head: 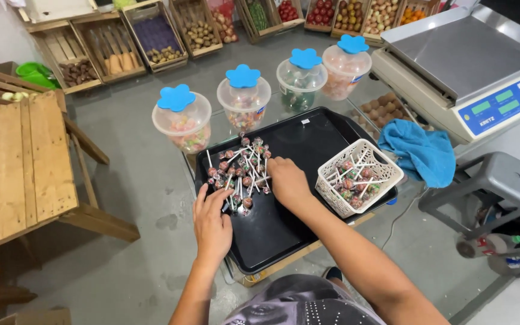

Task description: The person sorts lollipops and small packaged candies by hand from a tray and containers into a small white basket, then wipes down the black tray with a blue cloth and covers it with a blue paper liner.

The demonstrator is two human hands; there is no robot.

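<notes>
Two hands of yours are down on the black tray (308,144), both working at the heap of lollipops (240,171) that lies toward its left edge. Your right hand (287,182) rests palm-down at the right side of the heap, knuckles up, fingertips curled in among the white sticks; whether they have closed on a stick you cannot tell from above. Your left hand (212,224) sits at the tray's near-left edge, fingers spread apart and reaching forward so that the tips touch the nearest sweets, nothing clamped in it that shows.

The lollipops are wrapped in mixed red, green and pale colours, sticks pointing every way, some crossing one another. At the tray's right edge stands a white lattice basket (361,151), tilted slightly, with more lollipops lying inside it. Just beyond the tray's far edge four clear plastic jars (245,102) stand in a row, each capped with a blue flower-shaped lid and holding sweets. A blue cloth (419,150) lies crumpled beside the tray's right corner, touching the foot of a weighing scale (464,60) with a steel pan. Wooden crates (115,45) of produce line the floor at the back, and a wooden pallet stand (19,162) is to your left.
</notes>
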